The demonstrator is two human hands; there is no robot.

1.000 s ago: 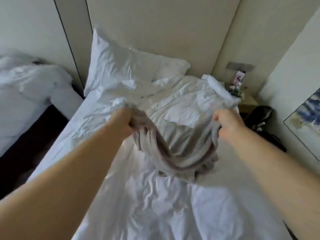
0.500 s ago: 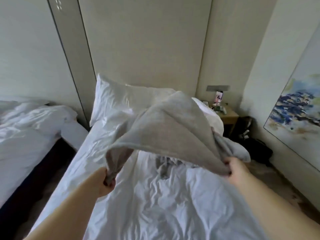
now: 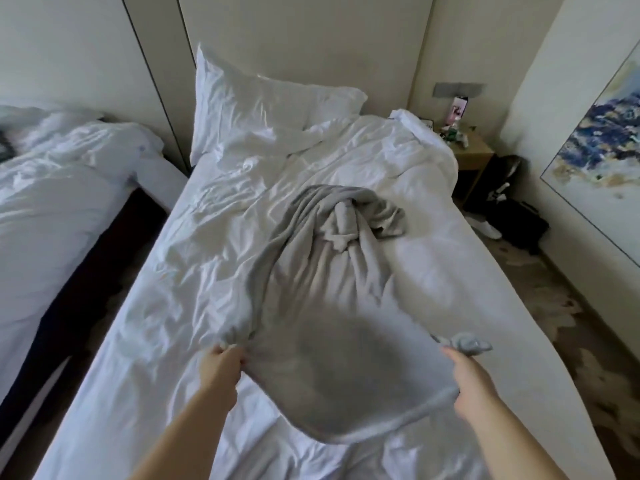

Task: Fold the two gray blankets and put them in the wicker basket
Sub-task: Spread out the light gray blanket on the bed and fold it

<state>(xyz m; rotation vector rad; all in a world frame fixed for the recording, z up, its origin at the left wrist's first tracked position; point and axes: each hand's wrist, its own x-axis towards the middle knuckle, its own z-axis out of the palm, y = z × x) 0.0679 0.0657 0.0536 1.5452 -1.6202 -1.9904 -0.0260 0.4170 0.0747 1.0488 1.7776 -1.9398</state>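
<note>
Wooden nightstand, far right beside the bed: a few small items on top, too small to identify.

Gray fleece blanket lies on the white rumpled duvet of the bed, centre to near-centre. Long axis runs near-to-far. The near end is spread wide and lifted slightly off the duvet. The far end narrows into a twisted, crumpled heap around mid-bed. Can't tell whether that heap is the same blanket or a second one.

Left hand: at the near-left corner of the blanket, fingers curled round a gathered bit of fabric, gripping it. Bare forearm comes in from the near edge, angled up and right.

Right hand: at the near-right corner, fingers closed on the edge, a tuft of gray fabric sticking out just past the hand on the far right side. Forearm comes in from near right.

The near blanket edge sags in a curve between the two hands.

White creased pillow stands against the far wall panel. Second white bed sits at left, with a dark gap between the two.
</note>
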